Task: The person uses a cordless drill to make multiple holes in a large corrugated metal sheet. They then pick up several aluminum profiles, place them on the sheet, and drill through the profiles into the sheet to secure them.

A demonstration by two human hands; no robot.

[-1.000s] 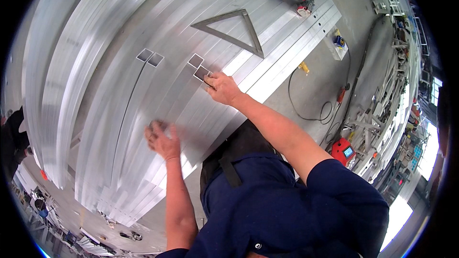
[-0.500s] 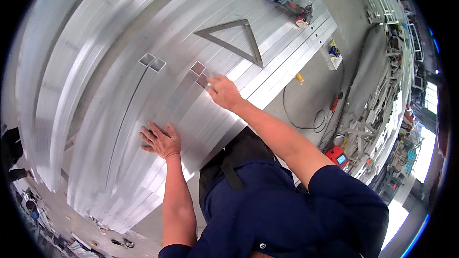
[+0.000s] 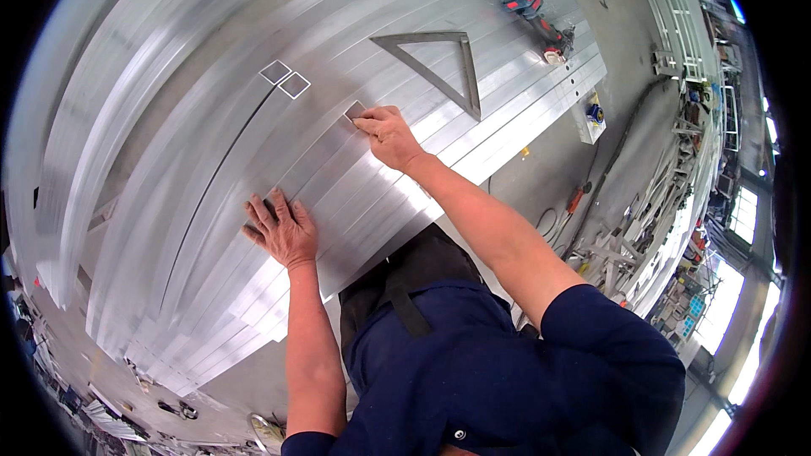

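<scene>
Long silvery square metal tubes point(image 3: 338, 165) lie side by side in front of me. My left hand point(image 3: 287, 232) rests on them, fingers spread and palm down. Farther to the right, my right hand point(image 3: 389, 133) has its fingers and thumb bent round the open end of a square tube point(image 3: 355, 110). The fingers partly cover that end. Two more tube ends point(image 3: 294, 85) show their hollow square openings to the left of it. A flat metal triangle point(image 3: 470, 76) lies on the tubes beyond my right hand.
A red and grey cordless grinder point(image 3: 536, 13) with a disc rests at the far right of the tubes. Beside their right edge stands a light box point(image 3: 589, 124) with a small blue and yellow thing on it. Metal scraps point(image 3: 621, 245) and cables lie on the floor at right.
My right hand has shifted a little up over the tube ends and now covers more of them. My left hand stays spread on the tubes. The whole view has turned slightly.
</scene>
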